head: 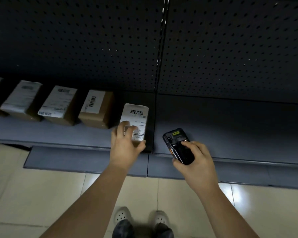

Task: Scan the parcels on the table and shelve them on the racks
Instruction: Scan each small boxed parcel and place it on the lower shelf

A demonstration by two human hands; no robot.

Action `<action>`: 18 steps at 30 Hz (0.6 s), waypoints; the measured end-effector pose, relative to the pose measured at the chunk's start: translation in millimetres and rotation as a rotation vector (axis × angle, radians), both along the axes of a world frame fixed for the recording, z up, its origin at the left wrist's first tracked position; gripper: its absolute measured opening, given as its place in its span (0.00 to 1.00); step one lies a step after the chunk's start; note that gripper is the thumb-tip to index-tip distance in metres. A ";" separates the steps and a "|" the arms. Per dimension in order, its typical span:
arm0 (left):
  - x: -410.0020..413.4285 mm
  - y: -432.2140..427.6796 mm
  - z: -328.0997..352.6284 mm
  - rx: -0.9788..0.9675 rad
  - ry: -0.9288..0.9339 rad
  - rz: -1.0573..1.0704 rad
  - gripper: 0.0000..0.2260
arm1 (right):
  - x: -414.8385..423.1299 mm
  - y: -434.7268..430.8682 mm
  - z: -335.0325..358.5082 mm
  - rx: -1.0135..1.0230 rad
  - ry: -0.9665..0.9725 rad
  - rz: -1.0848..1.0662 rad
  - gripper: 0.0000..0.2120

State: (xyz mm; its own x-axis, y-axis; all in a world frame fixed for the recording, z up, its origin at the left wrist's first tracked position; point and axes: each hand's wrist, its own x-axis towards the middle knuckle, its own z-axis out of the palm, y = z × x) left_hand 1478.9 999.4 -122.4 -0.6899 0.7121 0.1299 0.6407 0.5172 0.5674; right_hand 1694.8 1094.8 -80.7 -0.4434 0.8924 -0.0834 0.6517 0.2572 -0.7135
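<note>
Partly hidden parcel [136, 114] on shelf [230, 134], gripped by left hand [126, 145]; right hand [196, 162] holds scanner [176, 141], screen unseen.

head camera looks steeply down, close over a low shelf [230, 127].

The left hand [126, 143] holds a small parcel [138, 112] on the dark shelf [230, 131]. Its fingers [122, 128] lie on the white label. The right hand [197, 162] holds a black scanner [176, 141] just beside the parcel. Three more boxes [96, 109] stand in a row to the left. Two white shoes [122, 214] stand on the tiled floor [41, 194].
</note>
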 end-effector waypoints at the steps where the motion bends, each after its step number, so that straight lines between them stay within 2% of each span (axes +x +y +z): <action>1: 0.7 1.7 -1.0 -0.008 0.030 0.010 0.22 | 1.6 3.0 -1.2 -0.005 0.006 -0.001 0.27; 12: -15.4 41.6 -2.8 -0.046 0.089 0.037 0.23 | -6.1 18.5 9.8 0.006 0.069 -0.054 0.26; 18: -20.0 42.4 6.1 -0.070 0.057 0.012 0.26 | -6.7 10.8 20.6 0.022 0.073 -0.049 0.26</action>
